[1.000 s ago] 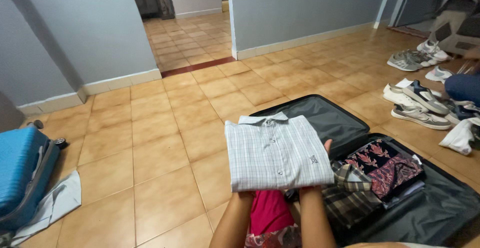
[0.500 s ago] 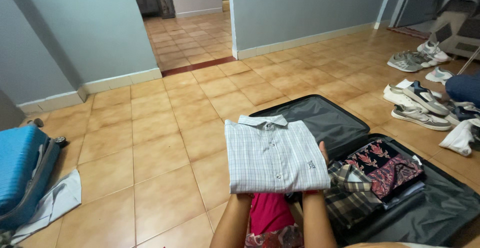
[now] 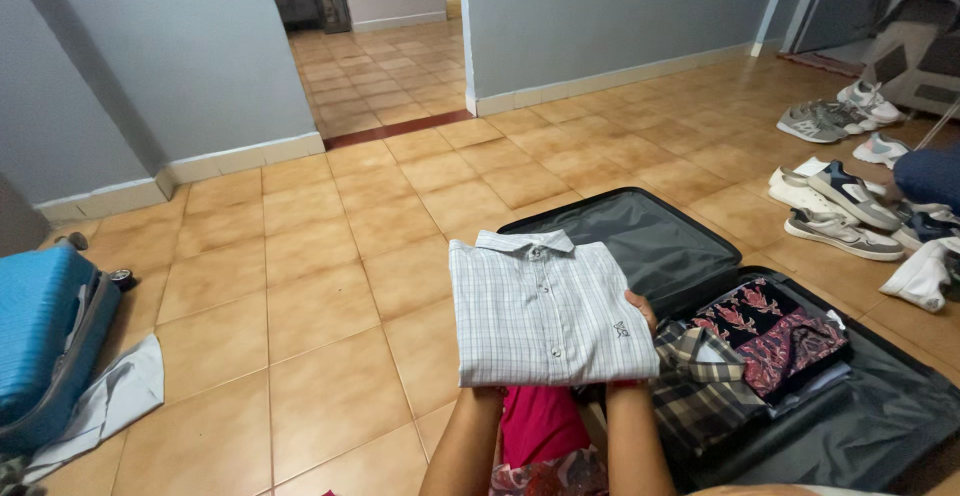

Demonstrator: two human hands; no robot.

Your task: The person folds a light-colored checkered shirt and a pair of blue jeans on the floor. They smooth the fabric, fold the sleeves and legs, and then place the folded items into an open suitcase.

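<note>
While the folded checked shirt (image 3: 545,311) has barely shifted, right hand (image 3: 640,312) fingers now curl over its edge; left hand fingers are hidden beneath.

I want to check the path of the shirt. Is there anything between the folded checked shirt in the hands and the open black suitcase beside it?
Nothing visible blocks it. The folded checked shirt is held on both hands, the right hand showing at its edge, just beside the open black suitcase. That already holds a plaid garment and a dark red patterned one.
</note>
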